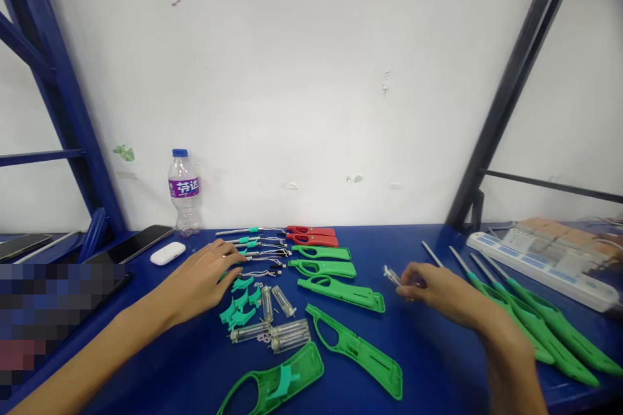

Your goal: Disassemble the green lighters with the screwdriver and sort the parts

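Observation:
My right hand pinches a small clear fuel tank, raised over the right of the blue table. My left hand reaches over the metal lighter rods with wires, its fingers stretched and thumb apart; whether it touches a rod cannot be made out. Below its fingertips lie teal triggers and several clear fuel tanks. Between my hands are green lighter shells. Nearest me, an open green half-shell has a teal trigger in it; another open half lies to its right.
Red lighter shells lie by the wall. On the right are several long green lighters and a white power strip. At left stand a plastic bottle, a white earphone case and a phone. Metal posts frame both sides.

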### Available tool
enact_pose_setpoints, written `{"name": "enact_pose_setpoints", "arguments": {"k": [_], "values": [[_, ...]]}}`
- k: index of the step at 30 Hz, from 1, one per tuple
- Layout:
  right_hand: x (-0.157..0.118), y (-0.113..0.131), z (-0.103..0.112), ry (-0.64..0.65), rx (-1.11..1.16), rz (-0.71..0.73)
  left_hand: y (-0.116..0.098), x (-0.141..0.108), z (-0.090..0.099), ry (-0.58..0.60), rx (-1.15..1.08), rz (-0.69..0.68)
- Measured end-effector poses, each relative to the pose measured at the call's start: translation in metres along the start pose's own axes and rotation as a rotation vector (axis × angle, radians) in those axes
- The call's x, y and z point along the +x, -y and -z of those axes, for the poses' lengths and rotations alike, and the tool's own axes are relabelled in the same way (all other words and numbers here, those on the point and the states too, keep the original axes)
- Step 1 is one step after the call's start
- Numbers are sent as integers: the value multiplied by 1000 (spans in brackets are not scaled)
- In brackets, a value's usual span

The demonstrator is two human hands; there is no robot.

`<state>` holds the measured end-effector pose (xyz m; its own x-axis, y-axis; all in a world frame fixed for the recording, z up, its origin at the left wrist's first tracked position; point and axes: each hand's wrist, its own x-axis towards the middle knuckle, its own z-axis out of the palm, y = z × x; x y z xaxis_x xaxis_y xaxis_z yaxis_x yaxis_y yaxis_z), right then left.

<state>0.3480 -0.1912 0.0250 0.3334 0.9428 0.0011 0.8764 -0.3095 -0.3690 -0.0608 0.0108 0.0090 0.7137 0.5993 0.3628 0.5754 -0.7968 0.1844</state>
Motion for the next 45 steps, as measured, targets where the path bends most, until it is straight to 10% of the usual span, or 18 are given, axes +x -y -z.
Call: {"name": "enact_pose_setpoints", "arguments": {"k": [7,11,22,35,45], "values": [[-38,65,5,141,237,389,-108,-33,15,-198,-218,-51],[-51,98,-11,223,262,489,-133,-60,3,-292,-415,1],[-57,132,-18,294,269,500,-135,-60,5,-207,-825,180],[-54,150,-25,252,257,427,-131,-64,-4,-543,-655,86],[-31,102,-23,179,-162,146,-103,-60,-1,-135,-422,260]]}}
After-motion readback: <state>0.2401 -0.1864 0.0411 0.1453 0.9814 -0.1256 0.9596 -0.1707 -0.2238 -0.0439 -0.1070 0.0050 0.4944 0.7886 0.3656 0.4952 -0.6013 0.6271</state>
